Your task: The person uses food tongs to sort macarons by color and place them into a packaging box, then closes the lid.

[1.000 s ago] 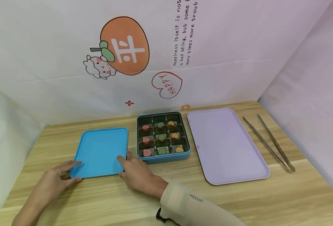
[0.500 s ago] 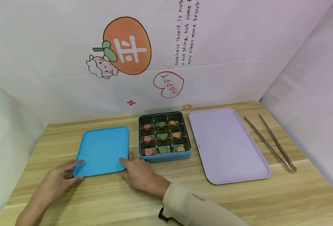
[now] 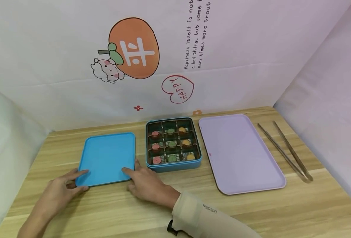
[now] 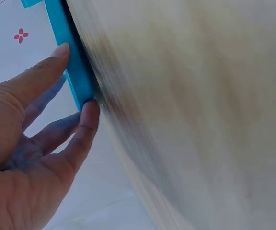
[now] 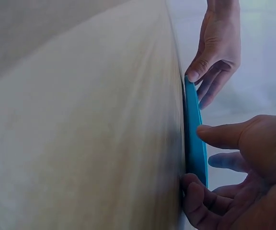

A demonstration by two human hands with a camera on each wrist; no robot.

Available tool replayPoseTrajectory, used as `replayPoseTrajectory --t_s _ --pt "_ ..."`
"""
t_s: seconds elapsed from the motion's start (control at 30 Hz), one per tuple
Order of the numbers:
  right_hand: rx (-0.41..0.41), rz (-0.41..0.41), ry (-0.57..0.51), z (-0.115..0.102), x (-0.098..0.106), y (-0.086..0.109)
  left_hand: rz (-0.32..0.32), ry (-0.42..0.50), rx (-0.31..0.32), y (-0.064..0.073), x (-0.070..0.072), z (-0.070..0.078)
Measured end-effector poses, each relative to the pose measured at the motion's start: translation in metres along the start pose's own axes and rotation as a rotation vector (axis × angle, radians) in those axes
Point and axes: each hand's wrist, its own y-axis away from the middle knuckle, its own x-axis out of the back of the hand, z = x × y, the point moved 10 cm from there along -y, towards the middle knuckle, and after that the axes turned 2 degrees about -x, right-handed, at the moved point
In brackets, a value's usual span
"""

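Observation:
A square blue lid [image 3: 108,158] with a raised rim rests on the wooden table. My left hand [image 3: 56,191] holds its near left corner, one finger on top and the thumb at the front edge. In the left wrist view a lower finger [image 4: 87,120] reaches the lid's bottom edge. My right hand [image 3: 148,183] grips the near right corner, with a fingertip over the top and other fingers along the side. To the right stands a blue tin [image 3: 175,167] with a dark divided insert. Small round pink, green and yellow pieces sit in its compartments.
A lilac tray [image 3: 243,155] lies right of the tin. Metal tongs [image 3: 288,152] lie spread beside the tray, near the table's right side. A white printed cloth [image 3: 232,66] hangs behind the table [image 3: 127,211].
The lid has shifted very slightly left in the last half second, and my right fingertip sits a little farther in over its top. Both hands stay at the near corners.

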Motion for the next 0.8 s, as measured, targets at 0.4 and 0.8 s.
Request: replayPoseTrajectory --t_s 0.4,0.8 --pt "0.08 0.079 -0.038 -0.012 0.014 0.014 0.142 -0.011 -0.027 0.024 0.014 0.013" --pt "0.107 0.28 -0.244 -0.013 0.043 0.026 0.269 0.07 0.056 0.044 0.024 0.025"
